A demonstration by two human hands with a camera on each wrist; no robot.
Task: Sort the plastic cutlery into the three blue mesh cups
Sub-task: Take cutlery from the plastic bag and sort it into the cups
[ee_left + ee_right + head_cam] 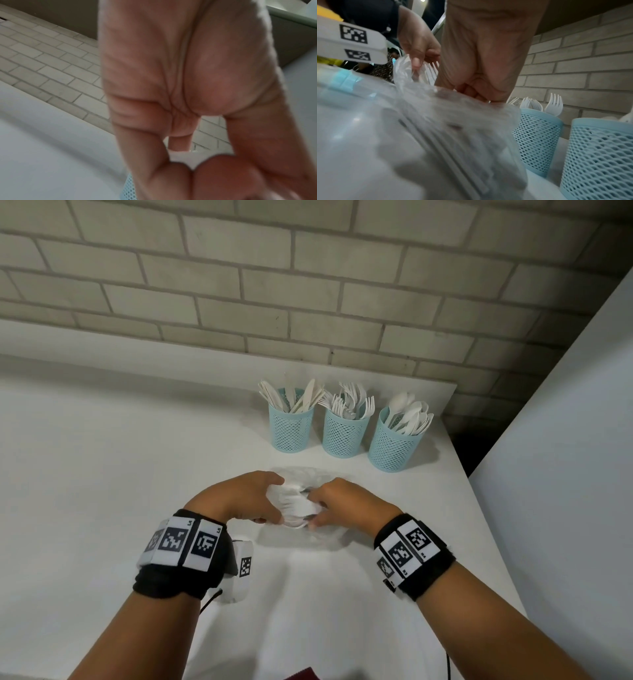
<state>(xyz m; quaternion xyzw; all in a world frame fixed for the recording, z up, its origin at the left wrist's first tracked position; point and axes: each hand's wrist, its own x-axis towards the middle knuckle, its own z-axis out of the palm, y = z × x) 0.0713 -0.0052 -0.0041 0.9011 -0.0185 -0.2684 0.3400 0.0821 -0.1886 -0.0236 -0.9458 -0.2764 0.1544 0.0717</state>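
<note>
**Both hands on the bag of forks**

Left hand (251, 497) and right hand (337, 501) curled tight around a clear plastic bag (453, 121) of white forks (294, 503), right between them on the desk (102, 474). Three blue mesh cups (344, 433) just past the fingers. Light, thin, bendy, slippery forks; best pinched by the handles.
</note>
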